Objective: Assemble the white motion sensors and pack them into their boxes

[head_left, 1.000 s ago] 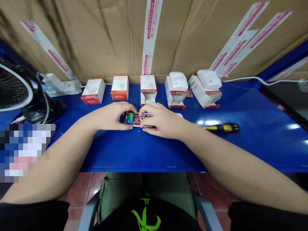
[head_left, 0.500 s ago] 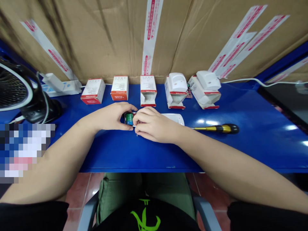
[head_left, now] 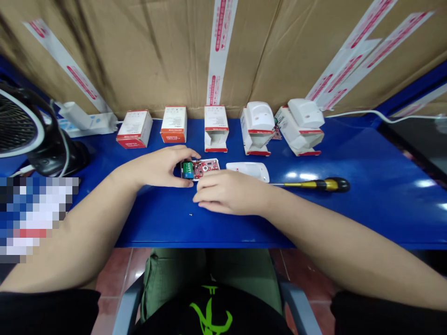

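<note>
Okay, my left fingers (head_left: 183,183) are gripping the open casing (head_left: 206,168); my right fingers (head_left: 206,193) are curling beside it, contents unclear.

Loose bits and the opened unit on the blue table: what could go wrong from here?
The tiny loose part lies unheld in front of the hands, so a brush from the right hand could sweep it away.

The open unit has its red board exposed between the hands; a slipping finger might disturb its components.

The screwdriver lies with its shaft close to the right forearm and the white cover, so it could get knocked.
</note>
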`<state>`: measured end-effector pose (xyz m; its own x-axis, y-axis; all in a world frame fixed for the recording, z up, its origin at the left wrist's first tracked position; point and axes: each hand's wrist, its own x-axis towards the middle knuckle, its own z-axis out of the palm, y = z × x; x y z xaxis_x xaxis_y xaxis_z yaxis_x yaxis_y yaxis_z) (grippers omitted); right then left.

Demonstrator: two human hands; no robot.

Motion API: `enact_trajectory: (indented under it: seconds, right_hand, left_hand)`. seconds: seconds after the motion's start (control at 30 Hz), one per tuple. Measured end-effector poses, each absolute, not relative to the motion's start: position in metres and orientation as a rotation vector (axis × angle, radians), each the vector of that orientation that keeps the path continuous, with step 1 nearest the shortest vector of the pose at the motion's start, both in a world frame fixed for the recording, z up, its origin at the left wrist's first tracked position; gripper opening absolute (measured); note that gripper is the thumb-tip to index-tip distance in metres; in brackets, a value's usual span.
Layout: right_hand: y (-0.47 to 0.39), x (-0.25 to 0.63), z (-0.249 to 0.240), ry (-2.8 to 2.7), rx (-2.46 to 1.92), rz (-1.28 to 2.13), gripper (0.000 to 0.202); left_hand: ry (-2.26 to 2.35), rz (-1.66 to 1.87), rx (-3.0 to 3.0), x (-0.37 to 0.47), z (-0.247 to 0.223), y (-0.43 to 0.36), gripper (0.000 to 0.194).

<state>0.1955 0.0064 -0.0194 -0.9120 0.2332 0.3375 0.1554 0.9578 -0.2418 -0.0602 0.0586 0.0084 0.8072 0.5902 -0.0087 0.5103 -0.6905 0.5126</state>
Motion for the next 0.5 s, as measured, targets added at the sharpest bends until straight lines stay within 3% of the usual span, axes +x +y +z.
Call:
enact_trajectory:
  seconds: [0.5]
  right_hand:
    - [-0.014,0.168,-0.021,-2.973,-0.281,0.188,0.029]
  left_hand:
    - [0.831,0.244,2.516,-0.059,0.005,0.059,0.065]
